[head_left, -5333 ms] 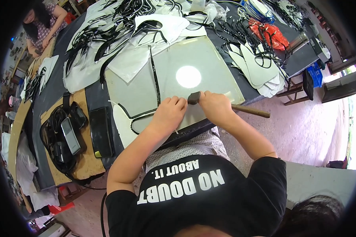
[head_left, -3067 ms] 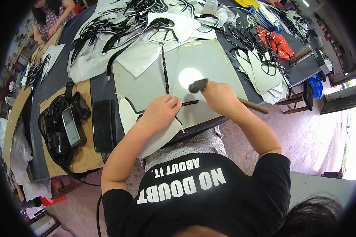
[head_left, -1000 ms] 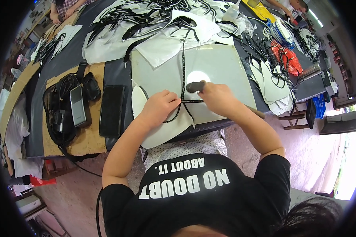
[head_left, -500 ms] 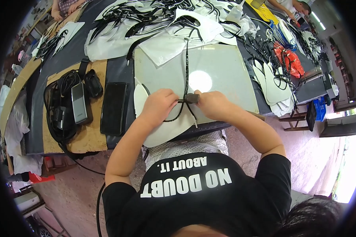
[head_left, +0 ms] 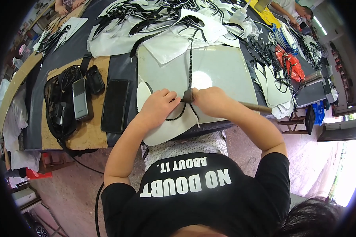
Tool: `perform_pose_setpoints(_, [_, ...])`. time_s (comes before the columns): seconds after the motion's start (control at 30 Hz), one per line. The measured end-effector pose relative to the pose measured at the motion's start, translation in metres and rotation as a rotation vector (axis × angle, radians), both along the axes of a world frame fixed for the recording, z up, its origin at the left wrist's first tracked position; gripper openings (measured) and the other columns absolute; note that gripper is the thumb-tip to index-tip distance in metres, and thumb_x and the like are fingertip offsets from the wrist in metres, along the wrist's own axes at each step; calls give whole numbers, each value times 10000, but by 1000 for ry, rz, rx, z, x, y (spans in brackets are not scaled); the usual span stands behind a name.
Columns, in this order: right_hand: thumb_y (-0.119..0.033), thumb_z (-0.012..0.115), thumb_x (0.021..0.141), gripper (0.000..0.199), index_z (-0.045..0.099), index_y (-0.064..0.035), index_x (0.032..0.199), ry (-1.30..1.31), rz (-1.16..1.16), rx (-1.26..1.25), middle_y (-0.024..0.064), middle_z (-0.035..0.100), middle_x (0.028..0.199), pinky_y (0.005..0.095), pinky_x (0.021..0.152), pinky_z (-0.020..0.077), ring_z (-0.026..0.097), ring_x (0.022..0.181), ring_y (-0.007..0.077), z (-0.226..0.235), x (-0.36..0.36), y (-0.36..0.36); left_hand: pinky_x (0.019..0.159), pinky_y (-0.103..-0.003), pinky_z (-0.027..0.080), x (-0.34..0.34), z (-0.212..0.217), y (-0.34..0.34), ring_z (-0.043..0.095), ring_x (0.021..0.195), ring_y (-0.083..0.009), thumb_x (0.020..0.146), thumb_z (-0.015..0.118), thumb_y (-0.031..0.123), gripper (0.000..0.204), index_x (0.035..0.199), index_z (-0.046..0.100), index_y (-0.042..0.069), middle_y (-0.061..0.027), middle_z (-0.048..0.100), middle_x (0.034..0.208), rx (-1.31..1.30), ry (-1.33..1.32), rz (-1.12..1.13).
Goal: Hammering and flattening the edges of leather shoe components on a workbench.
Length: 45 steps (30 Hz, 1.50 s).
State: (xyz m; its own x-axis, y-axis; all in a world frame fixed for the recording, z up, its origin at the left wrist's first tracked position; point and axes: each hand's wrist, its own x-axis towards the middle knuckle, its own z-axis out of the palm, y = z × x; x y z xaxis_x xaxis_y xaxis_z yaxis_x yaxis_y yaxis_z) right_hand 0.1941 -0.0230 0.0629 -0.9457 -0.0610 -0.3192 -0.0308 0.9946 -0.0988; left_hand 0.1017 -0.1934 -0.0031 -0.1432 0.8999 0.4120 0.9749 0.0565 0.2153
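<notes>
My right hand (head_left: pixel 212 102) grips a small hammer (head_left: pixel 188 95); its wooden handle (head_left: pixel 255 107) sticks out to the right, and its dark head rests on a black strip (head_left: pixel 190 63). That strip runs up across the grey work pad (head_left: pixel 225 71). My left hand (head_left: pixel 159 106) presses fingers down on a white curved cut piece (head_left: pixel 166 126) with a black edge band, right beside the hammer head. Both hands almost touch at the pad's near edge.
A black phone (head_left: pixel 114 105) and a grey handset (head_left: pixel 80 98) with black cables lie on a wooden board (head_left: pixel 87 134) to the left. Piles of white pieces and black straps (head_left: pixel 154 23) cover the far bench. Other people's hands (head_left: pixel 67 4) work at the far corners.
The hammer head came down from over the pad's middle to the near edge, next to my left hand. My left hand shifted right along the white piece.
</notes>
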Motion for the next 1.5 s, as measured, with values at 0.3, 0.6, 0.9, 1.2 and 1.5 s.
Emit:
perform_pose_setpoints(0.3, [-117, 445, 786, 148, 464, -3, 879, -39, -70, -28, 157, 595, 681, 393, 575, 464, 593, 652, 319, 2, -5, -8, 648, -319, 439, -4, -1, -7, 517, 755, -247, 726, 549, 70, 178, 900, 583, 68, -74, 541, 795, 53, -338, 93])
perform_pose_setpoints(0.6, [-115, 473, 766, 153, 465, -1, 868, 22, -78, -37, 165, 587, 667, 400, 564, 461, 592, 642, 319, -12, -4, -14, 643, -302, 435, -2, 4, -9, 491, 768, -202, 678, 525, 73, 202, 876, 566, 67, -41, 498, 808, 26, -52, 24])
perform_pose_setpoints(0.9, [-142, 438, 807, 177, 459, 3, 907, 177, -88, -143, 151, 598, 704, 405, 567, 455, 587, 661, 329, 4, -14, -9, 692, -318, 436, -2, 3, -11, 518, 791, -243, 693, 574, 39, 197, 888, 582, 62, -74, 544, 815, 62, -299, 164])
perform_pose_setpoints(1.2, [-120, 475, 772, 178, 459, 2, 901, 267, -87, -194, 158, 597, 706, 408, 577, 454, 588, 648, 320, 5, -18, -7, 719, -332, 417, -2, 3, -20, 520, 828, -225, 664, 578, 28, 196, 856, 598, 64, -57, 550, 820, 37, -177, 98])
perform_pose_setpoints(1.5, [-109, 480, 764, 169, 475, -3, 895, -49, -32, -115, 152, 603, 732, 396, 598, 457, 591, 690, 314, -15, -21, -12, 810, -339, 317, -16, 7, -27, 508, 814, -180, 686, 601, 89, 94, 780, 603, 87, -16, 531, 780, 25, -266, 157])
